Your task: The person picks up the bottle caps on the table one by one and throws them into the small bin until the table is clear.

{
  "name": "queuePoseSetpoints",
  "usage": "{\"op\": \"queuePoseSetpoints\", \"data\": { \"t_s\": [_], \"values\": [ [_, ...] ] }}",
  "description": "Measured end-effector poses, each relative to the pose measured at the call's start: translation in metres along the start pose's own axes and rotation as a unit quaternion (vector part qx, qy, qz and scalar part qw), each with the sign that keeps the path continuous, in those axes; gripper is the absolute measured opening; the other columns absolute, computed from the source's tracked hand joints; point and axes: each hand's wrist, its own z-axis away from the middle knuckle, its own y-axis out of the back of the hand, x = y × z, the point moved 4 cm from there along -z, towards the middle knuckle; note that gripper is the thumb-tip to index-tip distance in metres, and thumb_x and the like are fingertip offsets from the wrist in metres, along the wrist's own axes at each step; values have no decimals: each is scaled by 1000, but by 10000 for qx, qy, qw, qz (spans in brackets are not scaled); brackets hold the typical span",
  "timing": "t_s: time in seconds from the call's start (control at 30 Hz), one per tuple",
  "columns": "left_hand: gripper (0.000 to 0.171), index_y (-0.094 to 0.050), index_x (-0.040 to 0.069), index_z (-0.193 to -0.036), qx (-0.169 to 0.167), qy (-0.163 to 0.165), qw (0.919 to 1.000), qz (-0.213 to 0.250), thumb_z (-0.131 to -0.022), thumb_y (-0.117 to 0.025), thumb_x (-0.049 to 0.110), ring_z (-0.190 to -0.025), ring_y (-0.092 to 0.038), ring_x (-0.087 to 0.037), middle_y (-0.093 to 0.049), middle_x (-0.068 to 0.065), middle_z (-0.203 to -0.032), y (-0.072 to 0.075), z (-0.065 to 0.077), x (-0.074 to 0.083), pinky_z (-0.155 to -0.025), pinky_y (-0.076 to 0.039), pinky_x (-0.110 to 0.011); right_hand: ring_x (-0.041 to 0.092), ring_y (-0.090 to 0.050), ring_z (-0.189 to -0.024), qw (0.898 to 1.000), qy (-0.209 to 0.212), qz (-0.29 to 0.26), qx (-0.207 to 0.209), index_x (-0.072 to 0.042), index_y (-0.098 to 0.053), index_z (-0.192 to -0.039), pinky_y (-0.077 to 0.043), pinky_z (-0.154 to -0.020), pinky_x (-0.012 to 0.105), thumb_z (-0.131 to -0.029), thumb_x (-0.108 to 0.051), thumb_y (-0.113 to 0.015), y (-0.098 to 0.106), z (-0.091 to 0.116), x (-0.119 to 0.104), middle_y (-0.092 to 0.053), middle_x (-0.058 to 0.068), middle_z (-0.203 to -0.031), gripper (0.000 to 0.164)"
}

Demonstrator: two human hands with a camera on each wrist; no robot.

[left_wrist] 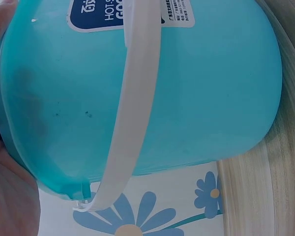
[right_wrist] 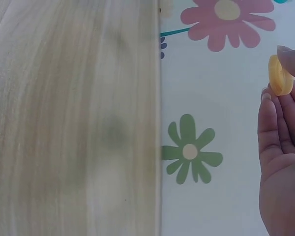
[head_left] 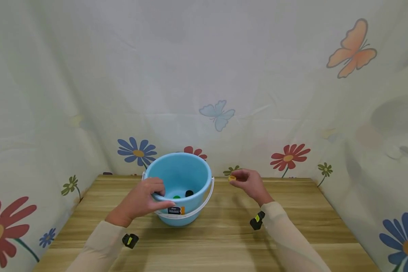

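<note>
A light blue plastic bucket (head_left: 178, 172) stands on the wooden table, its white handle (head_left: 205, 200) hanging down at the front. My left hand (head_left: 142, 197) grips its near left rim, fingertips inside and thumb along the outside. On the bucket's floor lie a small green piece (head_left: 176, 197), partly hidden by the rim, and a small black round piece (head_left: 189, 193). To the right of the bucket, my right hand (head_left: 251, 184) is raised above the table and pinches a yellow bottle cap (right_wrist: 280, 76) between thumb and fingers. The bucket's side fills the left wrist view.
The wooden table (head_left: 221, 245) extends around the bucket to both sides. A pale curtain (head_left: 176, 68) printed with flowers and butterflies hangs behind it and along both sides. Small black devices are at both wrists.
</note>
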Motion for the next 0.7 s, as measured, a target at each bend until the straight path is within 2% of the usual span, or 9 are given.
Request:
{"op": "queuePoseSetpoints", "data": {
  "t_s": [0.17, 0.3, 0.57, 0.7],
  "values": [
    [38, -56, 30, -69, -4, -7, 10000, 46, -77, -86, 51, -76, -49, -1, -47, 20, -74, -1, -1, -1, -73, -48, -28, 17, -70, -92, 9999, 166, 29, -3, -11, -76, -110, -57, -79, 21, -86, -24, -84, 2, 1, -6, -75, 9, -109, 29],
    [39, -55, 30, -69, 11, -7, 10000, 37, -77, -86, 52, -75, -48, -1, -46, 19, -73, -1, -1, -1, -71, -46, -26, 21, -69, -94, 9998, 147, -94, -61, -13, -75, -112, -57, -79, 21, -85, -27, -85, 3, 2, -11, -75, 9, -111, 31],
    [40, -54, 30, -68, 42, 3, 10000, 6, -77, -87, 51, -73, -46, -1, -45, 19, -72, 0, -1, -2, -70, -44, -25, 22, -70, -96, 9991, 306, -245, -140, -4, -73, -116, -58, -80, 21, -86, -26, -84, 3, 1, -20, -74, 12, -115, 39],
    [40, -54, 30, -68, 45, -26, 10000, -7, -77, -87, 51, -73, -46, -1, -45, 19, -72, -1, -1, -2, -70, -44, -25, 20, -71, -96, 9991, 340, -224, -128, -4, -73, -117, -58, -81, 21, -86, -26, -84, 3, 0, -25, -75, 11, -114, 40]
  ]
}}
